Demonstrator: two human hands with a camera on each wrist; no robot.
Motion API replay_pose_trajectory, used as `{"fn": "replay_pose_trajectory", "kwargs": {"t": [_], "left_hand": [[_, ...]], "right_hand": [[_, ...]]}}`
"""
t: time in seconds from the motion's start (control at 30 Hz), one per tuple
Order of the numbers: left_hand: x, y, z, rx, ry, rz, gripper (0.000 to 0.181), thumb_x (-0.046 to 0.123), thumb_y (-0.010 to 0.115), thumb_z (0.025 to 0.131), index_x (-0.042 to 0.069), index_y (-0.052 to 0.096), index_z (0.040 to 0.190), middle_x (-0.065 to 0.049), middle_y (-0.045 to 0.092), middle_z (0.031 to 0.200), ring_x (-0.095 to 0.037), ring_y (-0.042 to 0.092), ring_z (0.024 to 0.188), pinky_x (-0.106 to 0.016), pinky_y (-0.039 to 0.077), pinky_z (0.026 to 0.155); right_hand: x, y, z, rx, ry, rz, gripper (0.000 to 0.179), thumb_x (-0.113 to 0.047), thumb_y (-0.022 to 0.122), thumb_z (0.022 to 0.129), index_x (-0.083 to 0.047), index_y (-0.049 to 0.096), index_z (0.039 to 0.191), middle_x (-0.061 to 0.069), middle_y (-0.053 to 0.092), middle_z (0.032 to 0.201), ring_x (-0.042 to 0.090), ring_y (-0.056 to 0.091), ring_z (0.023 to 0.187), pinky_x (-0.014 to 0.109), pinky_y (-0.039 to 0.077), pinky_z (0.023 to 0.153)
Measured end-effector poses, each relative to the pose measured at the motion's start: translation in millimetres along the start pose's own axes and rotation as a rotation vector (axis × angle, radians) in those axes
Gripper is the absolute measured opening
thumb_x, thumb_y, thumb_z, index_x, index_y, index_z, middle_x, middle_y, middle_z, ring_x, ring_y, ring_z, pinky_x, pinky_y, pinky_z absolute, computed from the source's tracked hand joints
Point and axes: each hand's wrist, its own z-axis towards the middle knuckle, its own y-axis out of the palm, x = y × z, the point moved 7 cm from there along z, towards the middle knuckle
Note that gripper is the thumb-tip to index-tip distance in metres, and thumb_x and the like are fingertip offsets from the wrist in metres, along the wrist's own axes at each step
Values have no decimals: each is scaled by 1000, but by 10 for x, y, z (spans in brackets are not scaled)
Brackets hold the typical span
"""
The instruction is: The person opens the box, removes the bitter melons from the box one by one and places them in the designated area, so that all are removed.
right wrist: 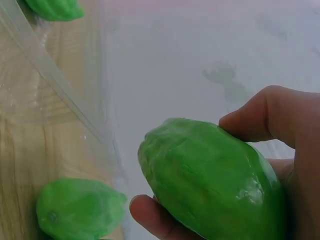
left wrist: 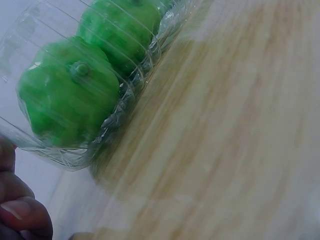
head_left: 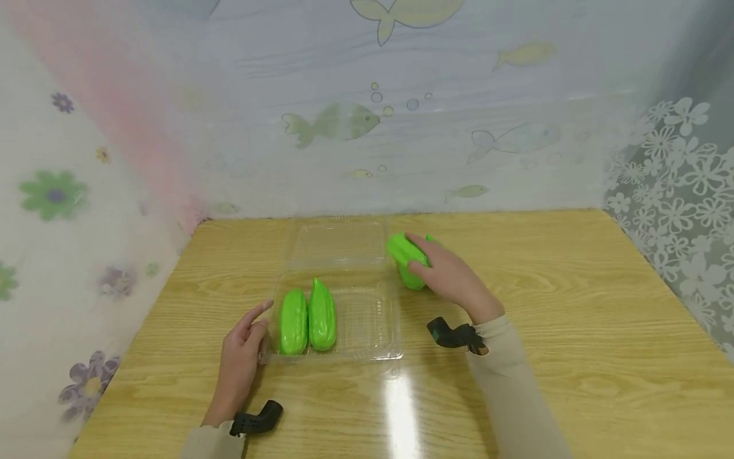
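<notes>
A clear plastic clamshell container [head_left: 367, 357] lies with its lid folded back on the table. Two glossy green gourds [head_left: 294, 322] lie side by side in its left half; the left wrist view shows their blunt, stemmed ends through the wall. My left hand [head_left: 241, 350] grips the container's left side near the front corner. To the right of the container, my right hand [head_left: 453, 274] holds another ridged green gourd [right wrist: 210, 180] between thumb and fingers, covering part of it. Beneath and beside this one, a further green gourd [right wrist: 80, 207] lies on the table.
The clear lid [head_left: 341, 245] reaches back almost to the patterned curtain [head_left: 321, 172] behind the wooden table [head_left: 550, 306]. More printed curtain stands at the left, with a floral lace one [head_left: 682, 191] at the right. Each wrist wears a black camera mount [head_left: 258, 419].
</notes>
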Motion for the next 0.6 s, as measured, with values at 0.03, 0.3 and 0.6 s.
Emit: {"fn": "replay_pose_trajectory", "kwargs": {"t": [0.03, 0.3, 0.6], "left_hand": [[-5, -2, 2, 0, 0, -4, 32, 17, 44, 95, 13, 51, 126, -2, 39, 52, -11, 36, 43, -30, 34, 41], [-41, -8, 11, 0, -15, -28, 31, 20, 46, 95, 17, 53, 125, -3, 40, 53, -12, 36, 43, -31, 36, 40], [-4, -10, 0, 17, -24, 7, 30, 18, 45, 95, 15, 53, 124, -2, 39, 53, -10, 36, 43, -30, 35, 41]], "right_hand": [[10, -9, 0, 0, -3, -2, 57, -34, 38, 89, -23, 23, 142, 15, 32, 138, 29, 35, 120, 45, 36, 82], [149, -100, -12, 19, 38, 13, 57, -35, 38, 89, -19, 24, 142, 13, 43, 122, 26, 44, 92, 41, 39, 75], [305, -181, -41, 30, 80, 40, 57, -40, 33, 92, -19, 19, 143, 17, 31, 138, 33, 29, 125, 52, 27, 96]]}}
